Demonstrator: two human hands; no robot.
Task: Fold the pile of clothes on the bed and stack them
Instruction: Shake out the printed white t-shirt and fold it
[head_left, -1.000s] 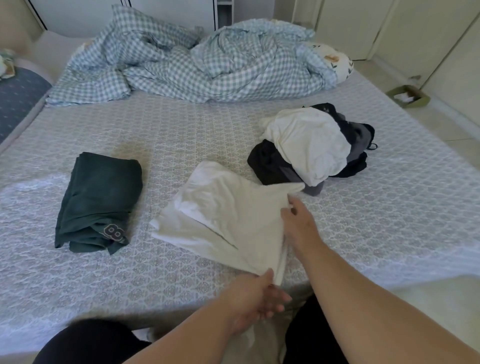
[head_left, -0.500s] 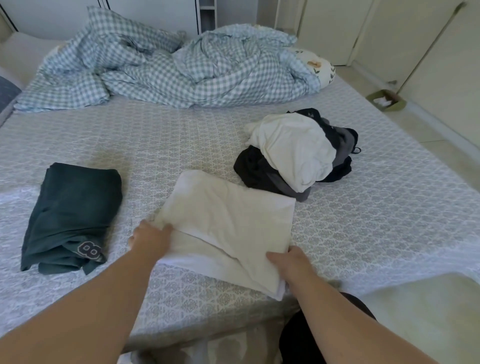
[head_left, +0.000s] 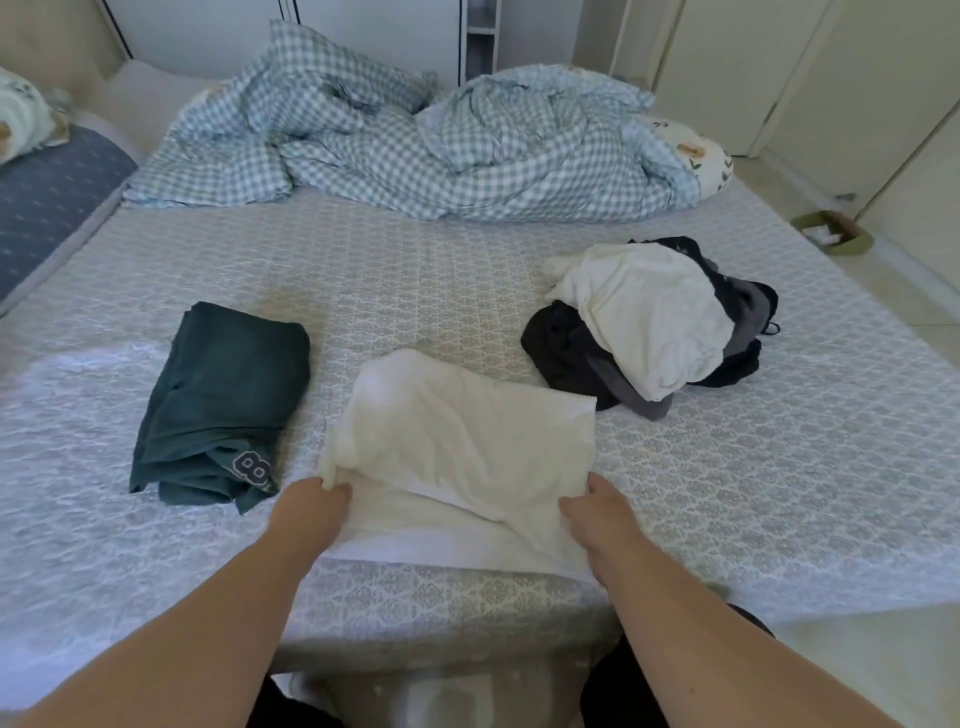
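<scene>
Head view, looking down over the bed (head_left: 467, 270), patterned grey-white cover. White garment (head_left: 462, 447) lies lower centre of the frame, partly folded, upper layer draped over a lower layer that shows along the near edge. Left hand (head_left: 311, 512) at the garment's lower-left corner: fingers curled around the edge of the upper layer, grasping it. Right hand (head_left: 597, 512) at the lower-right corner: fingers tucked under or into the cloth and hidden by it, so I cannot tell whether it clenches the fabric or merely rests on it. Both forearms enter from the bottom of the frame.

Dark green folded garment (head_left: 218, 395) lies left of centre, apart from the white one, a printed number patch showing at its near corner. Unfolded pile of clothes (head_left: 649, 322) sits right of centre: a white item on top of black and grey items, close to the white garment's far right corner but whether touching is unclear.

Crumpled checked blue-white duvet (head_left: 415, 140) spans the top of the frame. Floral pillow (head_left: 696, 156) at its right end. Small green tray (head_left: 831, 234) on the floor, upper right.
</scene>
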